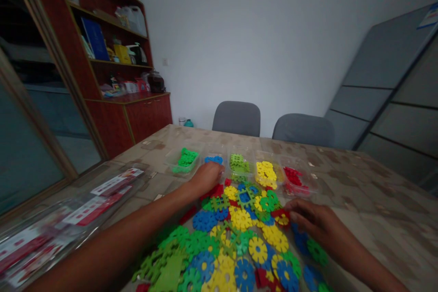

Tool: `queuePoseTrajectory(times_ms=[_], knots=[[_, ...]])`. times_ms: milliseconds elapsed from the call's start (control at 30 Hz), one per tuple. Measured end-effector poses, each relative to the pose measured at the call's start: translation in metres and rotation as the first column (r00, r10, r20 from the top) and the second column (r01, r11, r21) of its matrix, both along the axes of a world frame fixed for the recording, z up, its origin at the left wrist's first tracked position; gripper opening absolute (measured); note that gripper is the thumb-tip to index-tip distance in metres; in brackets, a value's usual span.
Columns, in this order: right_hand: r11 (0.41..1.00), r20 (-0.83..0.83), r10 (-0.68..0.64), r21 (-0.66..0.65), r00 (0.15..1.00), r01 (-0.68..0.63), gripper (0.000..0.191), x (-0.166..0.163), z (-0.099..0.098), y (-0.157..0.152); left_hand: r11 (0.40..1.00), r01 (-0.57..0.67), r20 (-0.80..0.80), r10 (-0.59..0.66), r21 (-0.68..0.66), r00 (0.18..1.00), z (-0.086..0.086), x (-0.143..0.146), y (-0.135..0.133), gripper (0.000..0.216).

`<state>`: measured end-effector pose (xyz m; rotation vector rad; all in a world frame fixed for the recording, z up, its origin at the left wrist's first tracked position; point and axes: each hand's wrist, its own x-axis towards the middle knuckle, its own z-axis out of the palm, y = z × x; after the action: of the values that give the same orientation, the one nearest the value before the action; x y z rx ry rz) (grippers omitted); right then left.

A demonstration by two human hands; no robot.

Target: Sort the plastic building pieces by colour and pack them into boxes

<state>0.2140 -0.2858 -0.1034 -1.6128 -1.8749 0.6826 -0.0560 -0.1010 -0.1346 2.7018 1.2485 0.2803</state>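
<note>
My left hand [208, 178] reaches over the front of a clear box holding blue plastic pieces [214, 159]. Its fingers look bent together, and what they hold, if anything, is hidden. My right hand [313, 219] is at the right edge of a loose pile of interlocking plastic pieces, with thumb and fingers apart, close to a red piece [279, 212]. The pile has yellow flower-shaped discs [241, 219], blue discs [204, 221], green discs [196, 244] and light green lattice squares [219, 203].
Beside the blue box stand clear boxes of green pieces [187, 157], light green pieces [239, 163], yellow pieces [266, 173] and red pieces [294, 178]. Plastic packaging [92, 210] lies at the left of the table [366, 187]. Two grey chairs [237, 117] stand behind.
</note>
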Motion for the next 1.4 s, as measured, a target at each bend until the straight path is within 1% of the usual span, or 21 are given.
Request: queuePoseTrajectory(times_ms=[100, 267, 467, 567, 700, 800, 900, 967, 1033, 1067, 1133, 1167, 1233, 1333, 1400], knots=[[1.000, 0.010, 0.017, -0.024, 1.000, -0.017, 0.028, -0.001, -0.001, 0.000, 1.000, 0.022, 0.034, -0.022, -0.006, 0.999, -0.004, 0.000, -0.003, 0.018], [0.998, 0.061, 0.050, -0.032, 0.997, -0.048, 0.026, 0.000, -0.007, -0.001, 1.000, -0.006, 0.033, 0.006, 0.015, 0.999, -0.005, -0.005, 0.001, 0.019], [0.999, 0.051, 0.033, -0.026, 0.998, -0.032, 0.025, -0.001, -0.007, 0.000, 0.999, 0.038, 0.001, -0.038, 0.007, 0.999, 0.000, -0.011, 0.011, 0.019], [0.999, 0.073, 0.039, -0.033, 0.997, -0.037, 0.027, 0.000, -0.002, 0.000, 0.997, 0.069, 0.005, -0.069, 0.024, 0.998, 0.005, -0.019, 0.009, 0.016], [1.000, 0.069, 0.029, -0.015, 0.997, -0.028, 0.026, 0.007, 0.000, 0.000, 0.995, 0.072, 0.071, -0.077, 0.067, 0.994, 0.011, -0.039, -0.009, 0.033], [1.000, 0.122, 0.014, -0.027, 0.992, -0.011, 0.020, 0.010, -0.007, -0.001, 0.994, 0.078, 0.125, -0.087, 0.076, 0.988, 0.015, -0.062, -0.032, 0.032], [0.995, 0.160, 0.069, -0.085, 0.985, -0.055, 0.015, 0.005, -0.018, -0.002, 0.990, 0.091, 0.174, -0.108, 0.103, 0.979, 0.016, -0.085, -0.057, 0.029], [0.989, 0.177, 0.123, -0.106, 0.976, -0.105, 0.014, -0.005, -0.022, -0.002, 0.991, 0.122, 0.207, -0.131, 0.055, 0.969, 0.017, -0.095, -0.075, 0.029], [0.984, 0.205, 0.155, -0.123, 0.966, -0.132, 0.014, -0.014, -0.024, -0.003, 0.973, 0.225, 0.244, -0.205, -0.057, 0.948, 0.017, -0.100, -0.093, 0.029], [0.981, 0.218, 0.164, -0.142, 0.962, -0.135, 0.013, -0.018, -0.024, -0.005, 0.949, 0.291, 0.262, -0.252, -0.119, 0.931, 0.017, -0.101, -0.101, 0.028], [0.975, 0.230, 0.162, -0.185, 0.960, -0.120, 0.010, -0.022, -0.023, -0.010, 0.884, 0.413, 0.296, -0.343, -0.219, 0.892, 0.018, -0.099, -0.116, 0.031], [0.972, 0.233, 0.154, -0.212, 0.960, -0.105, 0.012, -0.022, -0.021, -0.013, 0.858, 0.443, 0.304, -0.364, -0.258, 0.881, 0.018, -0.097, -0.121, 0.034], [0.959, 0.231, 0.131, -0.277, 0.964, -0.064, 0.027, -0.019, -0.019, -0.021, 0.833, 0.449, 0.291, -0.365, -0.322, 0.885, 0.019, -0.093, -0.129, 0.041], [0.931, 0.211, 0.081, -0.364, 0.974, 0.001, 0.047, -0.012, -0.016, -0.030, 0.842, 0.393, 0.223, -0.330, -0.369, 0.917, 0.019, -0.086, -0.132, 0.049], [0.928, 0.204, 0.058, -0.371, 0.977, 0.022, 0.053, -0.010, -0.018, -0.032, 0.852, 0.365, 0.190, -0.315, -0.375, 0.930, 0.016, -0.082, -0.131, 0.050]])
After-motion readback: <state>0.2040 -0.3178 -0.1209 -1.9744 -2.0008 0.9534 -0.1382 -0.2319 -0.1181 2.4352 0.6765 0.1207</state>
